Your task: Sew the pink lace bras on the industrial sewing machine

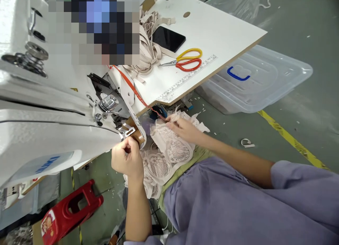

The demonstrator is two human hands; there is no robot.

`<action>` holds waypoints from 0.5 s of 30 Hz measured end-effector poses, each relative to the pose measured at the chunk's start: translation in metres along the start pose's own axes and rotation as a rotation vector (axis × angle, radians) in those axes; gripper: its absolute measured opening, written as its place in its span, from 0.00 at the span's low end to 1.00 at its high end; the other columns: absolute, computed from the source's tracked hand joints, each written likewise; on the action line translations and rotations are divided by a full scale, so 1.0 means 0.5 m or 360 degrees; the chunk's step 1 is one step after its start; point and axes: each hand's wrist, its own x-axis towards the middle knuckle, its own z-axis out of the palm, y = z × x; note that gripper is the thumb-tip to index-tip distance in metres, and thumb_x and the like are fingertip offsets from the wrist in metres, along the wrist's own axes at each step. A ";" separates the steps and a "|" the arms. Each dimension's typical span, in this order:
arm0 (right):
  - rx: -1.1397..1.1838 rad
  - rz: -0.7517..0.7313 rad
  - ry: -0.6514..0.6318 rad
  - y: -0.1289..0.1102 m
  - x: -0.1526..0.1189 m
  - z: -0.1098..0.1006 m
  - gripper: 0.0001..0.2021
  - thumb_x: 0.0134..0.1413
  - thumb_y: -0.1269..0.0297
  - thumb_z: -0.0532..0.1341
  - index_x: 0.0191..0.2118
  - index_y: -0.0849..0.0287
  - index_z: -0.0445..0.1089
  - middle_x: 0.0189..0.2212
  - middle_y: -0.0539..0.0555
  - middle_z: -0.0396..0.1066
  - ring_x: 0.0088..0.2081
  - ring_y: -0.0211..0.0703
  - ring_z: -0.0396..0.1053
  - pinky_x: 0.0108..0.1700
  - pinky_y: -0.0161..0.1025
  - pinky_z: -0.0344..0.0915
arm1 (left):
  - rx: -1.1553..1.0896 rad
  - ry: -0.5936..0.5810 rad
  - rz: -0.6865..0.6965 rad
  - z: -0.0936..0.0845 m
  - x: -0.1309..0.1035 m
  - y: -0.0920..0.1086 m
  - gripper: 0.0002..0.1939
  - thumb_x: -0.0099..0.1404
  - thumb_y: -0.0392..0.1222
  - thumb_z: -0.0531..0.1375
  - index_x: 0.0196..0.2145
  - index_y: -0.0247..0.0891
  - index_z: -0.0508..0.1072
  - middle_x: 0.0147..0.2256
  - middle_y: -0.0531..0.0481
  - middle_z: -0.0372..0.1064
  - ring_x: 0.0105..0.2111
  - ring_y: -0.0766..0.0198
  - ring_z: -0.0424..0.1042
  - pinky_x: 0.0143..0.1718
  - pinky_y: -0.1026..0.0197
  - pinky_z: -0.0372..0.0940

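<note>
My left hand [128,159] is closed in a pinch right beside the presser foot area of the white sewing machine [87,139]. Whatever its fingertips grip is hidden. My right hand [181,128] is closed above my lap, its fingertips on the end of a narrow orange-red tape [132,87]. From there the tape runs up over the table edge toward the back of the machine. Pale pink lace bras [178,149] with cups lie bunched on my lap, under and between the hands. Part of the lace touches the right hand.
On the white table [209,26] lie scissors [185,61] with yellow and red handles, a black phone [169,38] and a heap of beige elastic straps [145,49]. A lidded clear plastic box [275,79] stands beyond the table edge. A red plastic stool [71,209] is at lower left.
</note>
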 end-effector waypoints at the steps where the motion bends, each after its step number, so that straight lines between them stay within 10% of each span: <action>1: -0.0341 -0.0040 0.0056 0.032 0.011 -0.026 0.24 0.65 0.43 0.54 0.50 0.61 0.68 0.38 0.61 0.70 0.35 0.49 0.68 0.36 0.44 0.66 | 0.0055 -0.0022 -0.0062 0.002 0.005 -0.002 0.22 0.65 0.38 0.58 0.15 0.39 0.59 0.16 0.57 0.46 0.20 0.68 0.49 0.25 0.60 0.44; 5: -0.1219 -0.0142 -0.0125 0.143 0.027 -0.102 0.25 0.63 0.55 0.56 0.57 0.71 0.69 0.61 0.76 0.61 0.62 0.71 0.59 0.60 0.60 0.59 | 0.0136 -0.0023 -0.0216 0.006 0.013 -0.004 0.23 0.65 0.41 0.59 0.15 0.39 0.58 0.16 0.59 0.41 0.19 0.69 0.45 0.24 0.59 0.40; 15: -0.1190 -0.0017 -0.0296 0.166 0.014 -0.107 0.30 0.65 0.52 0.51 0.63 0.70 0.66 0.64 0.71 0.59 0.63 0.66 0.62 0.64 0.55 0.59 | 0.0215 -0.0061 -0.0138 0.003 0.008 -0.014 0.21 0.66 0.43 0.59 0.16 0.38 0.64 0.16 0.57 0.52 0.20 0.68 0.49 0.26 0.59 0.41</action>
